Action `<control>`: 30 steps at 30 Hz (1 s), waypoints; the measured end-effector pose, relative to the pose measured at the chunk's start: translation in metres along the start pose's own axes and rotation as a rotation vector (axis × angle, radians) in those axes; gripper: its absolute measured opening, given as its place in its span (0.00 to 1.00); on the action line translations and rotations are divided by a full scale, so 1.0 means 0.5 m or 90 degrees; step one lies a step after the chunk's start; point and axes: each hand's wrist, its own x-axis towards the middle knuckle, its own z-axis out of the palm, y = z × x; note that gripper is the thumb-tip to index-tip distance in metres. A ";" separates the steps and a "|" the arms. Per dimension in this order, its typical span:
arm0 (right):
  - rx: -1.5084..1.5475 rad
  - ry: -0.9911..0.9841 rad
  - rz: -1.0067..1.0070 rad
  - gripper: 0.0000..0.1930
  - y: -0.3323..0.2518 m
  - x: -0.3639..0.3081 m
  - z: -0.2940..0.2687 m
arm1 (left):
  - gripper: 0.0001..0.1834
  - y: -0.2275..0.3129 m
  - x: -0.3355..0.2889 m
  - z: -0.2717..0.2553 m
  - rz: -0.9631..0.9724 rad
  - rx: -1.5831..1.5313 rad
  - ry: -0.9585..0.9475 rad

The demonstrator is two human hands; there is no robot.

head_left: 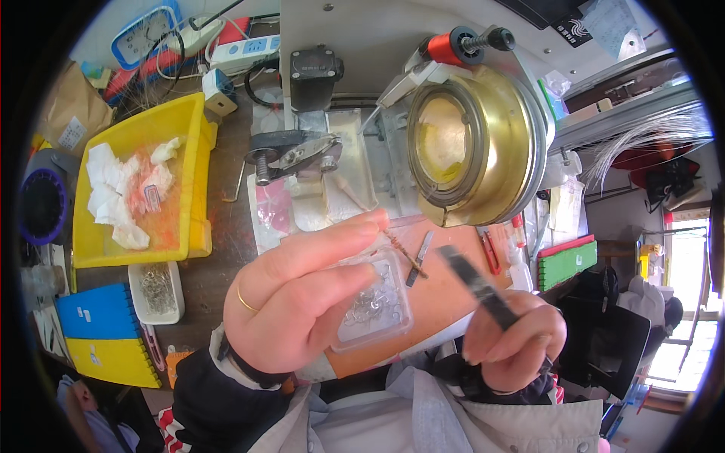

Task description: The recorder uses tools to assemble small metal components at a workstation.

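My left hand (283,291) is closed in a pinch on a thin, reddish-brown twisted piece (406,254), whose free end points down to the right. Its exact kind is too small to make out. Below those fingers, a clear plastic box (405,306) holds several small wire hooks (370,308). My right hand (521,343) is wrapped round a flat dark metal strip (483,291), tilted with its far end up and left, apart from the thin piece. A second flat metal strip (420,259) lies on the orange-brown work board (445,291) between the hands.
A brass drum (513,143) and a red thread spool (451,47) stand beyond my hands. At left are a yellow bin (198,170) with crumpled tissue, a white dish (178,298) of small metal pieces, and notebooks (98,313). A red cutter (489,251) lies right of centre.
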 end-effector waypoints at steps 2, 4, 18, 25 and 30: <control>-0.063 0.034 -0.064 0.10 0.006 -0.020 -0.034 | 0.11 0.004 0.006 -0.003 0.015 0.008 0.000; -0.200 0.014 -0.030 0.07 0.002 -0.043 -0.063 | 0.10 0.000 0.009 0.007 0.014 0.012 -0.019; -0.685 -0.111 0.078 0.24 -0.005 -0.043 -0.169 | 0.04 -0.009 -0.023 0.037 -0.193 0.052 0.037; -0.700 0.145 -0.068 0.15 0.037 0.133 -0.267 | 0.03 0.044 0.077 0.001 -0.252 0.013 0.002; -0.822 0.134 0.129 0.13 0.098 0.179 -0.300 | 0.01 0.040 0.083 -0.028 -0.338 -0.058 0.095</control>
